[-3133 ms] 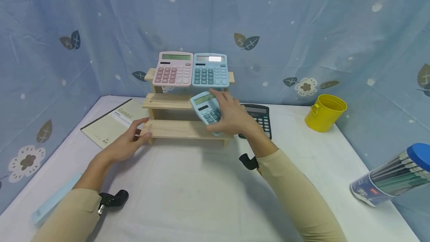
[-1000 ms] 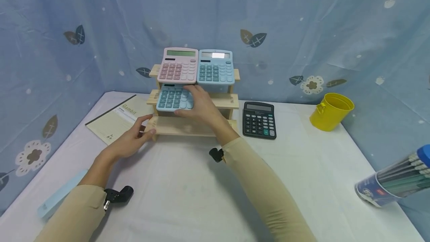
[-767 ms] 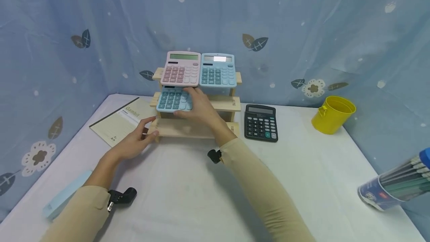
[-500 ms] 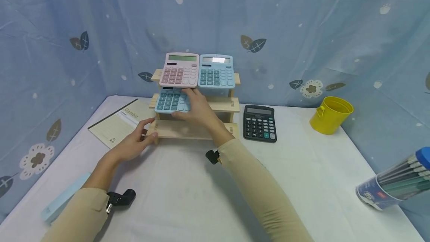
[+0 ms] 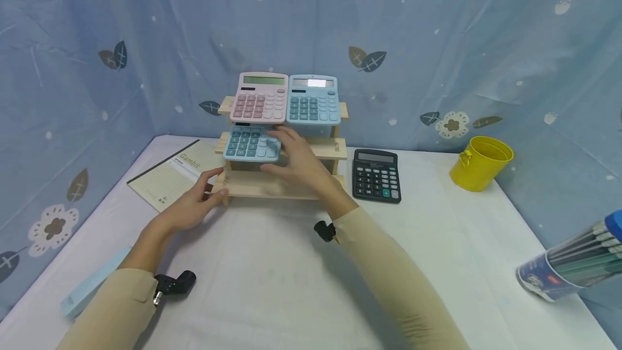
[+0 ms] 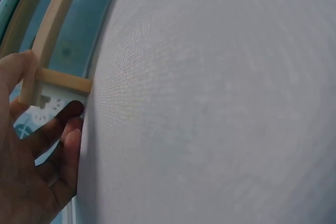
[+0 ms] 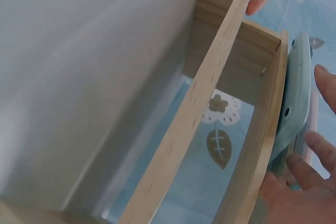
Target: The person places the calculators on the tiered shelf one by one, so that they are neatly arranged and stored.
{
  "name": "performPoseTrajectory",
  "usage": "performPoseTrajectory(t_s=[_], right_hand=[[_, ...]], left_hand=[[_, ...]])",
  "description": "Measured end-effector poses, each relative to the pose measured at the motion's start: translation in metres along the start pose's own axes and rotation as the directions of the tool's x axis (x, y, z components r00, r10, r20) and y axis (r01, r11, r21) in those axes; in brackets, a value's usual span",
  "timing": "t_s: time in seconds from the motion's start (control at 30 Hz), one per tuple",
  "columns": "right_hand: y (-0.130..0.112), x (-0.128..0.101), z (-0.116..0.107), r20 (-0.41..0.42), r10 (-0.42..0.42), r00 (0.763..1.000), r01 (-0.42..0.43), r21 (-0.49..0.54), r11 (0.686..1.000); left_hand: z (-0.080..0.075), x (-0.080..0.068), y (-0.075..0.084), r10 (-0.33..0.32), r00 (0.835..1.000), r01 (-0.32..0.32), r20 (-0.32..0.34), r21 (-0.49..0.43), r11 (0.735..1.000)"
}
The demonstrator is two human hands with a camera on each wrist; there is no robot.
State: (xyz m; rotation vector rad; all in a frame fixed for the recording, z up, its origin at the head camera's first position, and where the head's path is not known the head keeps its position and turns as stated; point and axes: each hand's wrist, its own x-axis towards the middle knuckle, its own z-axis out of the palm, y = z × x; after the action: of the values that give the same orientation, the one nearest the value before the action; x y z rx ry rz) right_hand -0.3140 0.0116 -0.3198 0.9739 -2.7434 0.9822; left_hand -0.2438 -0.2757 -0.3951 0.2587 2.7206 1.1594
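A three-tier wooden display stand (image 5: pixel 272 185) stands on the white table. My left hand (image 5: pixel 191 210) grips the left end of its lowest shelf; the left wrist view shows the thumb on the board's end. On the left of the middle shelf leans a light blue calculator (image 5: pixel 250 146), its top hidden behind the upper tier. My right hand (image 5: pixel 306 166) is just right of this calculator, fingers spread and holding nothing; a gap shows between thumb and calculator in the right wrist view. A pink calculator (image 5: pixel 259 99) and another blue calculator (image 5: pixel 313 100) sit side by side on top.
A black calculator (image 5: pixel 376 176) lies right of the stand. Farther right are a yellow bucket (image 5: pixel 478 169) and a tilted-looking tub of pencils (image 5: pixel 559 271). On the left lie a "Gambit" notepad (image 5: pixel 175 174) and a light blue box (image 5: pixel 92 282), partly behind the left sleeve.
The right hand has carried the blue calculator from the stand's right side onto the left of the middle shelf, then released it and drawn slightly right. The left hand keeps its hold.
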Motion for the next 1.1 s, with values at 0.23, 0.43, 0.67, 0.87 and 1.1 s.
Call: performPoseTrajectory(t_s=[0.23, 0.43, 0.67, 0.87, 1.1], right_hand=[[0.010, -0.022, -0.010, -0.016, -0.055, 0.998, 0.055, 0.021, 0.998], [0.019, -0.038, -0.020, -0.015, -0.092, 0.996, 0.092, 0.039, 0.995], [0.029, -0.050, -0.031, -0.009, -0.107, 0.994, 0.107, 0.039, 0.993], [0.038, -0.065, -0.043, -0.064, -0.118, 0.991, 0.120, 0.029, 0.992], [0.049, -0.079, -0.058, -0.146, -0.133, 0.980, 0.132, -0.019, 0.991]], left_hand=[[0.001, 0.002, -0.001, 0.005, 1.000, -0.005, 0.006, 0.000, 1.000], [0.004, 0.001, -0.001, 0.018, 1.000, -0.018, 0.016, -0.016, 1.000], [0.001, 0.001, 0.000, 0.006, 1.000, -0.006, 0.011, -0.005, 1.000], [0.001, -0.001, 0.002, 0.014, 1.000, -0.014, 0.012, -0.003, 1.000], [-0.001, -0.002, 0.004, 0.004, 1.000, -0.004, 0.012, -0.008, 1.000]])
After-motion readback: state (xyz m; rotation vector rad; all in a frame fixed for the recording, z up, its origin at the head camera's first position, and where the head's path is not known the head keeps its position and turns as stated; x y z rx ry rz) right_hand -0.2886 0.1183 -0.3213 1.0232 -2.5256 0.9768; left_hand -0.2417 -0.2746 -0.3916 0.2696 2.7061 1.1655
